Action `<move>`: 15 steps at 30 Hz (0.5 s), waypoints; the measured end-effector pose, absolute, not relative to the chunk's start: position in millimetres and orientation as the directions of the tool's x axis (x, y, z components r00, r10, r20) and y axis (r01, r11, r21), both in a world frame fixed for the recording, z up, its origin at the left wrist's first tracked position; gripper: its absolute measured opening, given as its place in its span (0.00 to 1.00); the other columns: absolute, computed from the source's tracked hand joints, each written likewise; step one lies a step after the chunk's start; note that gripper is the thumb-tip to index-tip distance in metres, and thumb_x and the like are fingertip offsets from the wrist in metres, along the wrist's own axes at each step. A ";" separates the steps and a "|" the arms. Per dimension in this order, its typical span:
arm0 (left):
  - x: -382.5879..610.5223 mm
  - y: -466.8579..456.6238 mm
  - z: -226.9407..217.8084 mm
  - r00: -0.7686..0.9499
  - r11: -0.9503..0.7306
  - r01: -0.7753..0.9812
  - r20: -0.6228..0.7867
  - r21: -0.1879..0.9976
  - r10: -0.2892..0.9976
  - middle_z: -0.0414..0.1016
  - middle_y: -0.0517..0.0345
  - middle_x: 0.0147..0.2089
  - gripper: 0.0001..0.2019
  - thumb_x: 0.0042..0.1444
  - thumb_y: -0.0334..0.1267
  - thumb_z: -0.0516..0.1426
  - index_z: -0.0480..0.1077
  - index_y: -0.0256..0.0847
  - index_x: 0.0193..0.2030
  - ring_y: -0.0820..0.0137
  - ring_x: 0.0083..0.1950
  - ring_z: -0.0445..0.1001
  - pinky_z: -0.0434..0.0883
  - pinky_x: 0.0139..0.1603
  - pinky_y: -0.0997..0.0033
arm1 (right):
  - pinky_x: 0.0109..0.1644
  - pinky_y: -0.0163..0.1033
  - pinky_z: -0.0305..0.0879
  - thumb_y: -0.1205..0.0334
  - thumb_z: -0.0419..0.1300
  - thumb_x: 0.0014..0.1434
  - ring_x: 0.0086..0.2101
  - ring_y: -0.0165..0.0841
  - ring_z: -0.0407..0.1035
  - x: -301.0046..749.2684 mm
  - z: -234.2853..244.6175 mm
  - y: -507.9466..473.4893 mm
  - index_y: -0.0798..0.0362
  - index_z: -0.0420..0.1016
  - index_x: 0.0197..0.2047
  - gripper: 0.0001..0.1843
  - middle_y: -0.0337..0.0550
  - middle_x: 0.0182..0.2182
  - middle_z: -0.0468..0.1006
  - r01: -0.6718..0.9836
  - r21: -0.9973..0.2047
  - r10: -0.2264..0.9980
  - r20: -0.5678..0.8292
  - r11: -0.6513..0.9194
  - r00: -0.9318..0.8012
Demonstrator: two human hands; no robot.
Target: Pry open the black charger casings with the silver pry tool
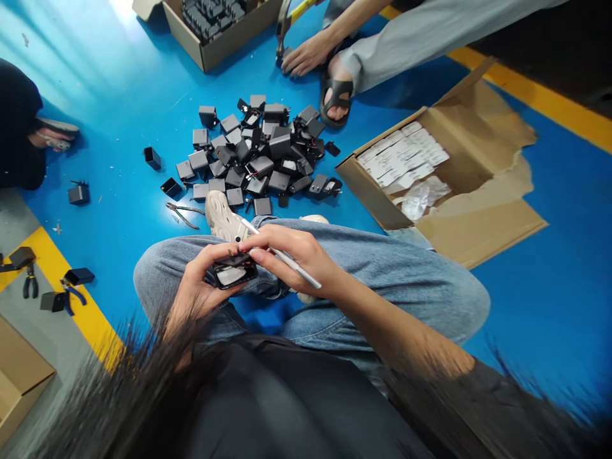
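Note:
My left hand grips an open black plug-in power adapter above my lap. Its case shows a white block inside, and a dark piece sits at its upper edge. My right hand has its fingers closed, with a slim silver-white stick, pen-like, lying slantwise among them. The exact kind of this stick cannot be made out. Right thumb and forefinger meet the adapter's upper edge, partly hiding it. Just beyond my shoe lies a heap of black adapters, some whole, some opened.
Cutting pliers lie by my shoe. At right stands an open carton of white pieces; another carton holds dark parts. A co-worker's hand is near a hammer. Blue-handled pliers and adapter cases lie left.

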State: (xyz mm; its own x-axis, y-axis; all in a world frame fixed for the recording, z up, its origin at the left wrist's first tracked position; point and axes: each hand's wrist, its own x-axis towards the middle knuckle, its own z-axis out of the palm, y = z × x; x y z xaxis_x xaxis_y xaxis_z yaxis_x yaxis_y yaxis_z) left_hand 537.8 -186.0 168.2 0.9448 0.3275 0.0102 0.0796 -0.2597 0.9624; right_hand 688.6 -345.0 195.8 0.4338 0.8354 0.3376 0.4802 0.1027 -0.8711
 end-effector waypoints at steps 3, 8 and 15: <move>536.3 -186.2 178.1 0.936 -0.274 0.026 0.073 0.961 0.344 0.80 0.52 0.53 0.19 0.53 0.40 0.69 0.74 0.47 0.52 0.58 0.58 0.78 0.75 0.60 0.57 | 0.43 0.37 0.70 0.63 0.56 0.70 0.37 0.32 0.75 693.5 193.1 -346.4 0.53 0.77 0.47 0.09 0.43 0.37 0.81 0.499 -0.863 0.840 0.325 0.077 0.434; 509.5 -144.7 174.7 0.736 -0.331 0.047 0.191 0.943 0.649 0.79 0.51 0.56 0.21 0.54 0.40 0.68 0.69 0.48 0.53 0.58 0.60 0.77 0.74 0.62 0.57 | 0.35 0.39 0.73 0.58 0.56 0.70 0.29 0.34 0.77 703.5 184.5 -355.1 0.50 0.77 0.45 0.10 0.41 0.30 0.81 0.476 -0.870 0.826 0.169 -0.131 0.537; 461.3 37.4 109.6 0.255 -0.240 0.605 0.101 0.759 0.962 0.79 0.46 0.50 0.23 0.53 0.47 0.67 0.71 0.38 0.53 0.58 0.52 0.79 0.75 0.55 0.57 | 0.32 0.44 0.79 0.52 0.56 0.68 0.29 0.43 0.80 720.8 156.9 -347.5 0.36 0.77 0.45 0.09 0.44 0.30 0.83 0.406 -0.848 0.790 -0.026 -0.342 0.613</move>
State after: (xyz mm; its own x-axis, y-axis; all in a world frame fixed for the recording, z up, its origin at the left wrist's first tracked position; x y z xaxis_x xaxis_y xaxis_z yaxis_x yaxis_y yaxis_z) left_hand 461.3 37.4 109.6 0.2546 0.9617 0.1012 0.6054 -0.2401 0.7588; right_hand 720.8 -347.5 156.9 0.6127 0.7899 -0.0256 0.4056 -0.3420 -0.8476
